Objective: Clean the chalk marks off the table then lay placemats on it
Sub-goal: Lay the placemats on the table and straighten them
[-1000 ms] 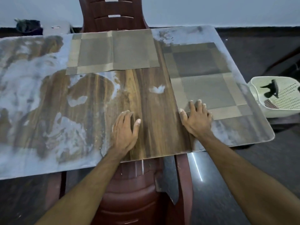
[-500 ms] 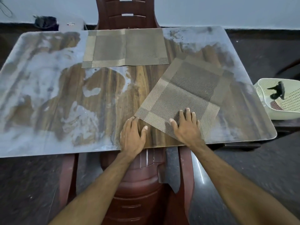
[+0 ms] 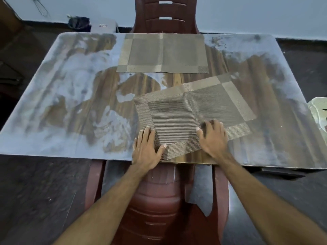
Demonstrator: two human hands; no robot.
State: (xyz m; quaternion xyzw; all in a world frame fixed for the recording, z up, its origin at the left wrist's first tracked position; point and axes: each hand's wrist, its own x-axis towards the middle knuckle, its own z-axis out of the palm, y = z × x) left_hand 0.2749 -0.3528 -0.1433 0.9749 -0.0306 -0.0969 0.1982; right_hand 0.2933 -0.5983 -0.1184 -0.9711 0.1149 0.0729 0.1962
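Note:
A woven brown placemat (image 3: 191,110) lies skewed on the wooden table (image 3: 70,106), its near corner by the front edge. My left hand (image 3: 146,149) rests flat with fingers spread on the mat's near left corner. Pressing flat on the mat's near right part is my right hand (image 3: 214,137). A second placemat (image 3: 164,53) lies straight at the table's far edge, in the middle. Whitish chalk smears cover the table's left half and its right side.
A dark red plastic chair (image 3: 166,16) stands behind the table's far edge. Another red chair (image 3: 159,200) is below me at the near edge. A pale basket (image 3: 318,110) sits off the table's right side. Dark objects lie on the floor at the back left.
The near placemat has slid from the table's right side toward the front centre and turned. Both hands moved with it, and my left hand now lies on its corner.

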